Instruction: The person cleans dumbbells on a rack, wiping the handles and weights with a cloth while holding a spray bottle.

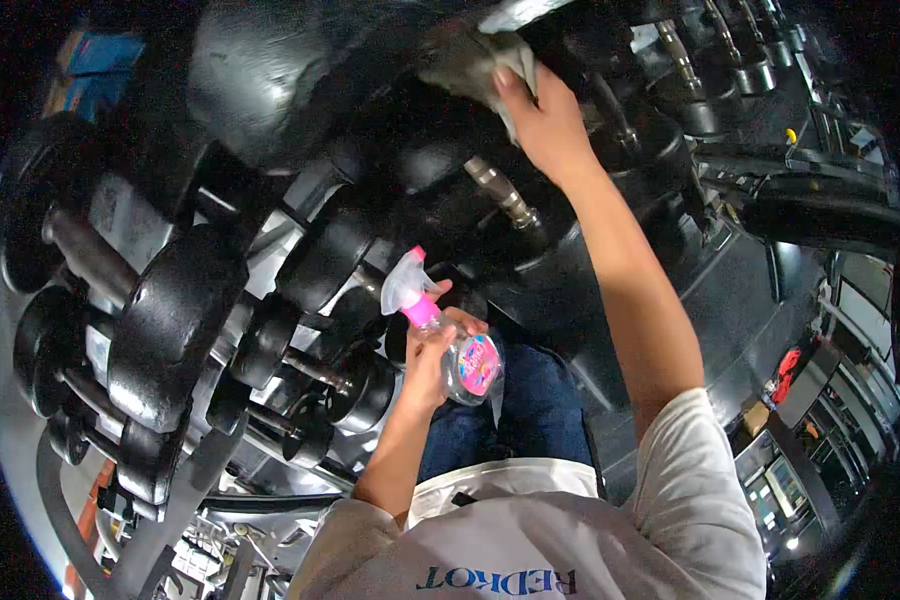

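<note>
My left hand [435,352] is wrapped round a clear spray bottle [477,362] with a pink collar, a white trigger head and a pink label. The bottle tilts in front of my lap, its nozzle toward the upper left. Up and to the right, my right hand [553,125] grips a pale grey cloth [485,75]. The cloth is bunched against dark, rounded dumbbell heads at the top. Just below it lies a dumbbell with a worn metal handle [502,193]. Shadow hides where the cloth meets the surface beneath.
Racked black dumbbells [177,325] crowd the left side on metal rails. More dumbbells [682,60] line the upper right. A long dark padded piece [820,212] lies at the right, with a red item [785,375] farther off. Dark floor [660,290] shows right of my arm.
</note>
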A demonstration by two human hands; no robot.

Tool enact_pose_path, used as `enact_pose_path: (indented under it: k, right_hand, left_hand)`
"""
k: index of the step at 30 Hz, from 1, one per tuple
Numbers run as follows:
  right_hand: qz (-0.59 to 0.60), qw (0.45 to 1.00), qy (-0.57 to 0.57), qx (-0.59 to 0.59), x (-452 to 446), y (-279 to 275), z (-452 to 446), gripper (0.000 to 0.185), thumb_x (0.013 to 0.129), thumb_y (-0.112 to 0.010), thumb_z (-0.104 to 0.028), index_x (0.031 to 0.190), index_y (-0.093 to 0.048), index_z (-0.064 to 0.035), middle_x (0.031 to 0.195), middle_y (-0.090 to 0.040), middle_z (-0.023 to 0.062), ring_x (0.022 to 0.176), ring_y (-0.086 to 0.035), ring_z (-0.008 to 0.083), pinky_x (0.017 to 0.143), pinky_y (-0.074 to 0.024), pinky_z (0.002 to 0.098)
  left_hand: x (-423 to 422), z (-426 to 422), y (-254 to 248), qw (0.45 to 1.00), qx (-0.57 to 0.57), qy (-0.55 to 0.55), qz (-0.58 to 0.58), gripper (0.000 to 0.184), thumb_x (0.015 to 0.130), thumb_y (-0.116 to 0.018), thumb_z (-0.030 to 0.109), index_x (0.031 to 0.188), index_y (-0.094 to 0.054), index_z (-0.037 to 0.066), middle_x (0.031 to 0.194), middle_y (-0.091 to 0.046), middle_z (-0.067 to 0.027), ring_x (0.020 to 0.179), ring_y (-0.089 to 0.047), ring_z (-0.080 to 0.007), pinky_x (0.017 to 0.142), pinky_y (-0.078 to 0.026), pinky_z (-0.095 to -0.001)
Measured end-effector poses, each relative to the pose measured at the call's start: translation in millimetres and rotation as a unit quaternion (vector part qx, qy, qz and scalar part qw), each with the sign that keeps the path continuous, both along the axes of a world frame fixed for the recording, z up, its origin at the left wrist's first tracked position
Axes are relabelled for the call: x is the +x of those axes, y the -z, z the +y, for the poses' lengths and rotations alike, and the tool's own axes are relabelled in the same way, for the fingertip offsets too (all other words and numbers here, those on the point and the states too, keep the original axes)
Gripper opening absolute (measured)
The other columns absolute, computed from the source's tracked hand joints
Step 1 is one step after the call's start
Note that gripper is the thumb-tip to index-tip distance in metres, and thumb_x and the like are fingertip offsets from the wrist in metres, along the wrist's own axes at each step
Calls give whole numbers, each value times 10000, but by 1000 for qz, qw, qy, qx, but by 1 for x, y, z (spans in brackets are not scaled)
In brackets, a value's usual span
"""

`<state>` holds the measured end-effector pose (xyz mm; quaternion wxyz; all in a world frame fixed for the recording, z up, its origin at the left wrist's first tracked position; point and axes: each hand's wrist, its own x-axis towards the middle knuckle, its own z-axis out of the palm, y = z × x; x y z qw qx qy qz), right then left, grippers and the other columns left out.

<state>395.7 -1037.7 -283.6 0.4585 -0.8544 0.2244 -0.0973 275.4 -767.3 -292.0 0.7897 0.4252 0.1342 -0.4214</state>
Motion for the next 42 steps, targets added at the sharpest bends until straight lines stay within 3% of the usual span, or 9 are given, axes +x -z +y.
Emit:
enact_pose_path:
  k: [11,15,21,22,26,29,33,37,42]
  right_hand:
    - [7,986,-43,-160,-159,17,15,272,814,-658,-178,1013,-556,-23,1019,-597,170,993,-541,379,871,-383,486]
    - [35,991,70,-112,-154,32,29,258,778,-632,-126,998,-551,-19,990,-577,175,1000,-524,382,864,-386,468]
    - [-49,992,98,-55,-160,37,30,336,804,-610,-109,1124,-566,-17,1074,-601,190,1032,-533,407,914,-384,468]
    - [-49,993,94,-55,-161,37,31,336,804,-610,-109,1124,-566,-17,1074,-601,190,1032,-533,407,914,-384,468]
    - [-76,992,92,-28,-156,39,30,265,902,-525,-103,1143,-562,-1,1011,-604,190,936,-564,366,841,-428,419]
    - [-66,984,140,93,-167,49,30,315,975,-486,-139,1241,-503,29,1138,-608,124,1051,-551,171,914,-431,309]
    - [-98,971,188,107,-167,46,18,323,991,-470,-145,1262,-477,32,1119,-608,100,983,-553,139,876,-441,291]
    - [-59,973,204,88,-179,56,10,228,885,-564,-99,1091,-550,-1,1020,-591,144,943,-581,292,857,-460,382]
    - [-9,995,97,-36,-199,34,12,358,798,-612,-61,1144,-550,2,1111,-568,214,1067,-509,418,953,-397,459]
  left_hand:
    - [34,-42,-68,962,165,208,-63,687,904,-630,250,1445,-257,47,877,-586,-68,873,-590,-171,810,-470,-325]
    - [64,-94,-158,836,154,419,-318,693,907,-600,255,1419,-223,-22,1022,-638,-202,965,-650,-347,830,-516,-381]
    - [61,-156,-242,676,47,528,-512,718,787,-668,260,1406,-388,27,772,-623,-96,633,-622,-255,589,-510,-354]
    - [42,-160,-247,564,109,443,-688,684,771,-623,261,1394,-435,48,702,-588,-52,579,-584,-213,554,-494,-346]
    - [39,-197,-271,533,41,514,-671,471,837,-661,253,1295,-580,185,527,-524,-34,426,-540,-167,307,-370,-323]
    - [20,-198,-274,486,186,420,-743,576,832,-622,272,1351,-471,75,669,-610,-86,580,-596,-233,550,-515,-421]
    - [14,-198,-238,491,200,466,-709,596,801,-596,170,1342,-440,-25,739,-606,-107,671,-636,-220,649,-555,-452]
    - [52,-166,-155,696,234,463,-496,650,794,-682,265,1341,-390,71,945,-657,-229,838,-661,-408,719,-534,-475]
    - [53,-113,-71,784,348,363,-363,671,833,-682,279,1375,-346,69,1013,-655,-250,937,-649,-427,817,-501,-464]
